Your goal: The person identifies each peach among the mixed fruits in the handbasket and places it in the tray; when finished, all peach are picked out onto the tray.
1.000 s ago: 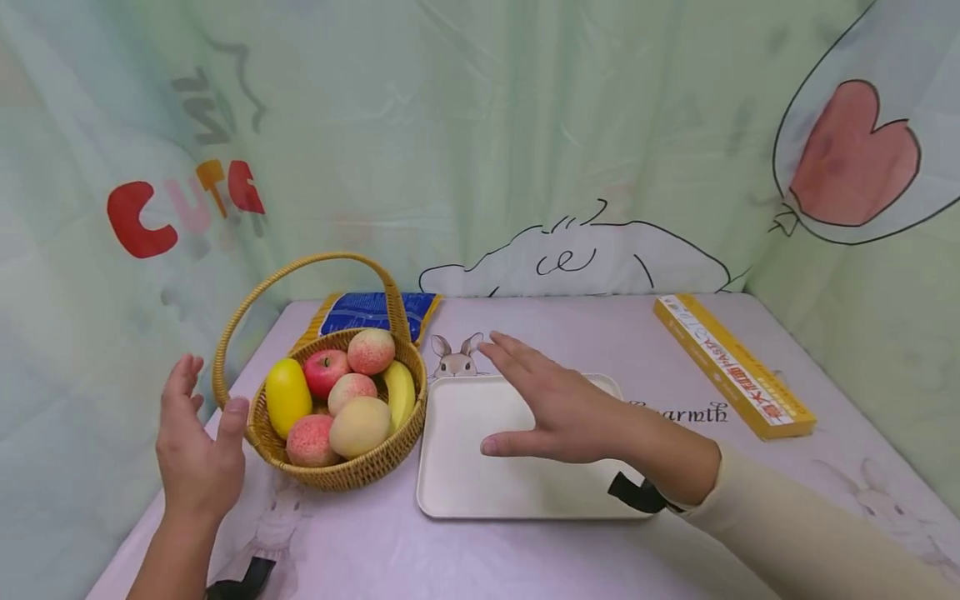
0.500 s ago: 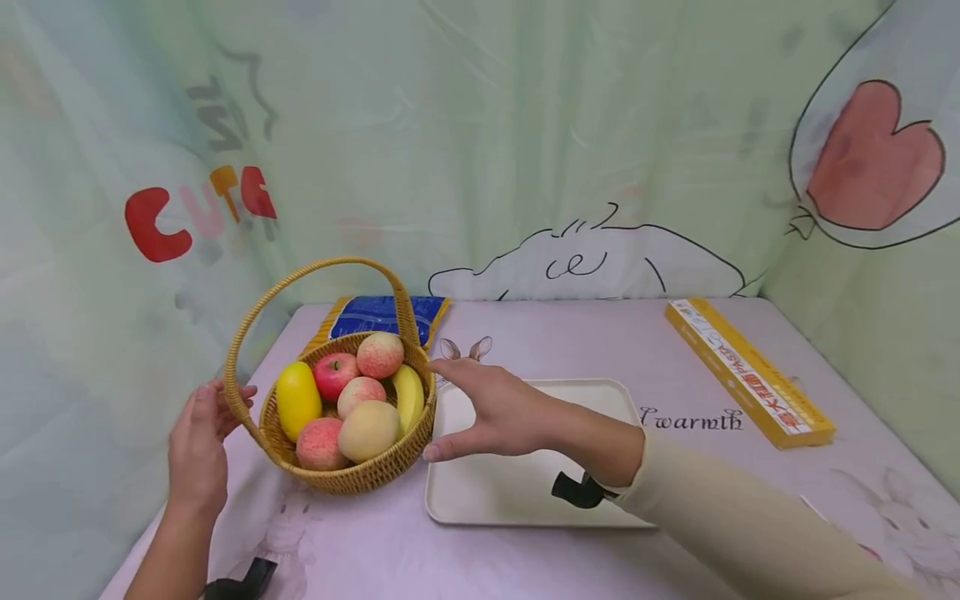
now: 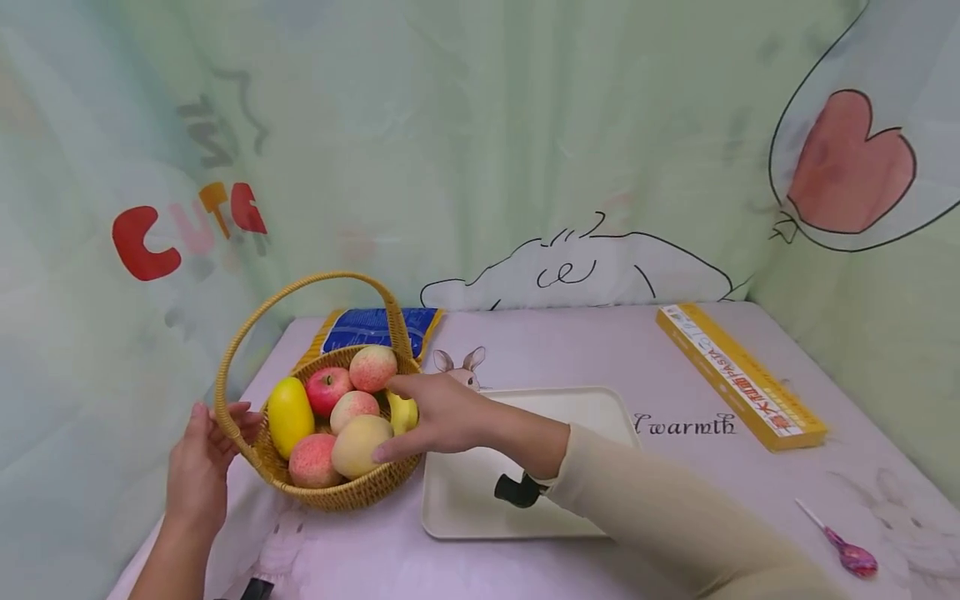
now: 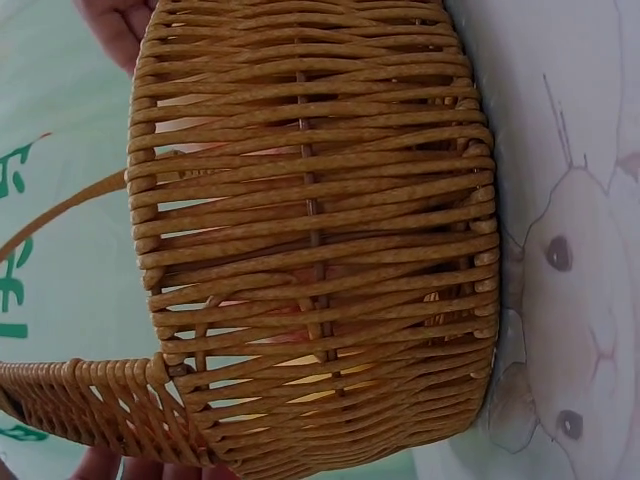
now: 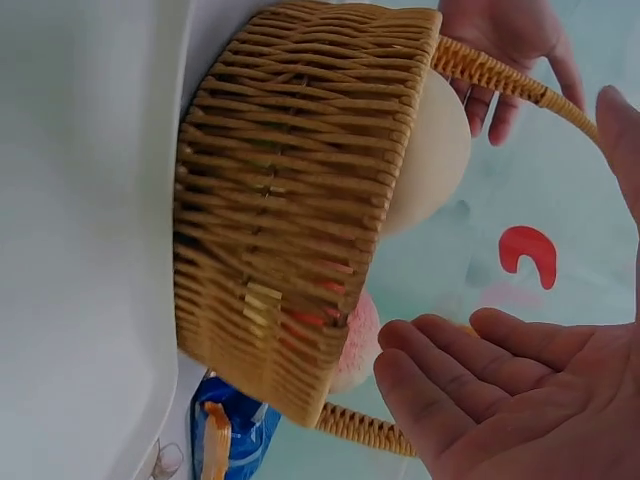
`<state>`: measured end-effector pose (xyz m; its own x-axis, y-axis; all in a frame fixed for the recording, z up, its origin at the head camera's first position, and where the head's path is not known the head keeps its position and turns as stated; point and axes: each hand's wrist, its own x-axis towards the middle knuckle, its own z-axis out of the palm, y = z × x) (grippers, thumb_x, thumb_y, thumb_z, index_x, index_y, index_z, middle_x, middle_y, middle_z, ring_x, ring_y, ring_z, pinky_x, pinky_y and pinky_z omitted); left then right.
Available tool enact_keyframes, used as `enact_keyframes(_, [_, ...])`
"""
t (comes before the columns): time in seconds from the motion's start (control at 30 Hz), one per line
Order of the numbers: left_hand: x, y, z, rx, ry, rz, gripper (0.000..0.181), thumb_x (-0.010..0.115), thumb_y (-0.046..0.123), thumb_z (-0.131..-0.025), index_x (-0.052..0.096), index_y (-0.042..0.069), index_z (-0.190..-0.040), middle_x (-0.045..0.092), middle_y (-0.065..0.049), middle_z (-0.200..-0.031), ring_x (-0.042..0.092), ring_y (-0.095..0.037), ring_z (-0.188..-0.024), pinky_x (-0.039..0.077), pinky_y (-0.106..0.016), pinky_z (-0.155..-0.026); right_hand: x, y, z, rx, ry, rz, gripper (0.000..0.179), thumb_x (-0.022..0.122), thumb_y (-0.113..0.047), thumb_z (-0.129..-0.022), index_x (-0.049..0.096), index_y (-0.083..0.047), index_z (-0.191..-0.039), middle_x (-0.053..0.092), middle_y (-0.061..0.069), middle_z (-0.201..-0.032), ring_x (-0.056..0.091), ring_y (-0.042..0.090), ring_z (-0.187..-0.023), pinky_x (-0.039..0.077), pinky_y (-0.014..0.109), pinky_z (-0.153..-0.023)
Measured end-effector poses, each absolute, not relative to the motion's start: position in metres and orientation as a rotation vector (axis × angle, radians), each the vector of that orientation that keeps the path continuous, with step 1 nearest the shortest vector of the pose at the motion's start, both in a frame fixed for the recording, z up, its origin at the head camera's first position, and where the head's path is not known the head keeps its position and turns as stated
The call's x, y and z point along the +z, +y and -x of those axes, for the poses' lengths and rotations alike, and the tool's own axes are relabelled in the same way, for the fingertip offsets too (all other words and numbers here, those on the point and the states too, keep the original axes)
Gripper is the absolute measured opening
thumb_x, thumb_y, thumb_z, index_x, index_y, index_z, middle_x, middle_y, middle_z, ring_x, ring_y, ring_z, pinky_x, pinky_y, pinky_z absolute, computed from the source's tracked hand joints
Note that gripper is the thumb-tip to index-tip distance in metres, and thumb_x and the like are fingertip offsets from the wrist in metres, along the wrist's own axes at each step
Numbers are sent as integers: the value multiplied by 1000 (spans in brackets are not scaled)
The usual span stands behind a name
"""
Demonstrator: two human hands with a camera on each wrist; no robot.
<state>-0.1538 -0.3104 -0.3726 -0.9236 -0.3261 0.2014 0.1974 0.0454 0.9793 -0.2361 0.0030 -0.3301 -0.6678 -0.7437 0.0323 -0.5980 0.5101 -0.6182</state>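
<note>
A wicker basket (image 3: 345,498) with a tall arched handle stands on the left of the table. It holds a yellow mango-like fruit (image 3: 291,417), a red apple (image 3: 328,390), a banana (image 3: 402,414) and several peaches, one of them pale yellow (image 3: 356,447). My left hand (image 3: 198,475) is at the basket's left side, fingers extended by the foot of the handle; whether they touch it is unclear. Over the right rim reaches my right hand (image 3: 457,412), thumb and fingers spread, partly covering the banana. In the right wrist view its palm (image 5: 530,390) holds nothing.
A cream tray (image 3: 450,521) lies right of the basket, under my right forearm. Behind the basket is a blue and yellow packet (image 3: 360,327). A yellow pasta box (image 3: 738,375) lies at the right, and a wrapped lollipop (image 3: 855,557) at the front right.
My right hand has moved left from above the tray to the basket's right rim. The left hand has come in to the basket's left side. The lollipop now shows fully.
</note>
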Motion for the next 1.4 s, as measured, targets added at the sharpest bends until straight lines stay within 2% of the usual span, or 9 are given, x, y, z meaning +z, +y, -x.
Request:
enact_keyframes(0.13, [-377, -314, 151, -2002, -1899, -98, 51, 31, 48, -113, 69, 14, -110, 76, 7, -94, 70, -8, -93, 50, -12, -91, -334, -16, 237, -863, 2500, 1183, 89, 79, -61, -84, 50, -11, -151, 61, 3, -146, 59, 19, -131, 49, 32, -108])
enact_keyframes(0.27, [-380, -312, 151, -2070, -1818, -77, 49, 34, 46, -112, 69, 13, -106, 76, 4, -91, 71, -10, -89, 51, -14, -90, -337, -31, 239, -823, 2488, 1213, 79, 80, -61, -84, 58, -9, -140, 68, 1, -127, 63, 14, -109, 53, 22, -89])
enact_keyframes(0.33, [-380, -311, 151, -2094, -1787, -69, 49, 35, 46, -112, 69, 12, -105, 75, 3, -90, 71, -10, -88, 51, -15, -90, -338, -37, 240, -791, 2494, 1203, 80, 80, -61, -82, 59, -8, -139, 68, 0, -124, 61, 12, -104, 52, 20, -83])
enact_keyframes(0.43, [-378, -307, 151, -2102, -1768, -47, 48, 37, 45, -112, 70, 11, -103, 74, 2, -87, 70, -10, -85, 51, -16, -89, -341, -44, 241, -706, 2533, 1212, 82, 81, -62, -81, 60, -7, -138, 70, -1, -117, 60, 10, -98, 50, 18, -79])
enact_keyframes(0.6, [-373, -303, 151, -2105, -1751, 27, 46, 40, 41, -112, 70, 10, -98, 71, 2, -85, 70, -11, -79, 53, -18, -86, -340, -52, 240, -562, 2597, 1231, 64, 83, -59, -80, 64, -10, -118, 65, -6, -91, 59, 11, -83, 47, 20, -70])
enact_keyframes(0.7, [-370, -302, 152, -2089, -1766, 49, 45, 40, 41, -112, 68, 9, -96, 69, 2, -84, 69, -11, -77, 53, -18, -85, -338, -54, 240, -516, 2610, 1227, 54, 82, -55, -82, 65, -12, -108, 61, -7, -82, 57, 12, -78, 45, 21, -66])
enact_keyframes(0.93, [-370, -303, 150, -2068, -1813, 31, 44, 39, 41, -112, 64, 9, -95, 65, 2, -82, 64, -12, -76, 54, -17, -84, -338, -60, 240, -491, 2604, 1200, 42, 83, -49, -82, 63, -14, -96, 60, -5, -77, 56, 12, -74, 44, 21, -63])
enact_keyframes(1.4, [-371, -302, 149, -2066, -1830, -2, 44, 40, 45, -111, 63, 12, -92, 62, 3, -80, 59, -11, -76, 53, -17, -82, -347, -57, 241, -630, 2621, 1116, 53, 85, -48, -80, 68, -12, -114, 63, -7, -86, 56, 12, -85, 47, 21, -67])
